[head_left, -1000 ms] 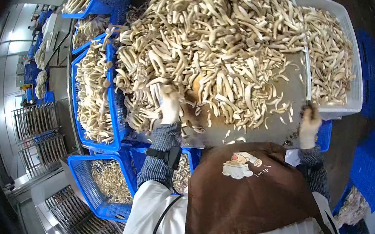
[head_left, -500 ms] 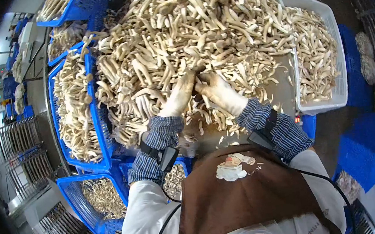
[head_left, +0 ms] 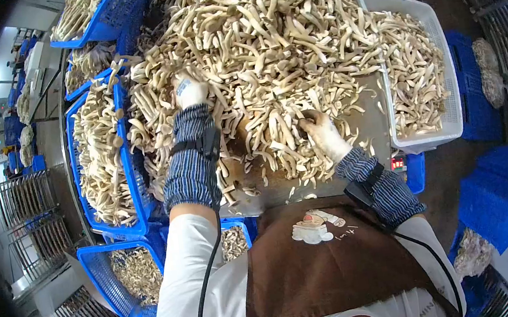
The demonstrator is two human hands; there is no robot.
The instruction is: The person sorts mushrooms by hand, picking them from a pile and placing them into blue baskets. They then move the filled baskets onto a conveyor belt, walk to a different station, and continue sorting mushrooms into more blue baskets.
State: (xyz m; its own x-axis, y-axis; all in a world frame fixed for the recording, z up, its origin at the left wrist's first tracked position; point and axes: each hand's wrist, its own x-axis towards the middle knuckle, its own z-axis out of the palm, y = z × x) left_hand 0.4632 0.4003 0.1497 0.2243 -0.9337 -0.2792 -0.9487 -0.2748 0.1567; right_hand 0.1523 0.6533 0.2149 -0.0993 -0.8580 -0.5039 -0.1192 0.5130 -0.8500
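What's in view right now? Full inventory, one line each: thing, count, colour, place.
Table: one, grey, centre
Mushrooms: too many to count, cream to brown, heaped on table and in containers
White crate: one, white, right of table, holding mushrooms
Blue baskets: at least five, blue, left and lower left
Blue containers: several, blue, right side
Racks: several, dark, left and right edges
Apron: one, brown, bottom centre
Wrist devices: two, black, one per forearm
Sleeve covers: two, blue-and-white striped, on forearms
Left hand: one, white-gloved, at heap's left side
Right hand: one, white-gloved, dark fingertips, at heap's near side; contents unclear
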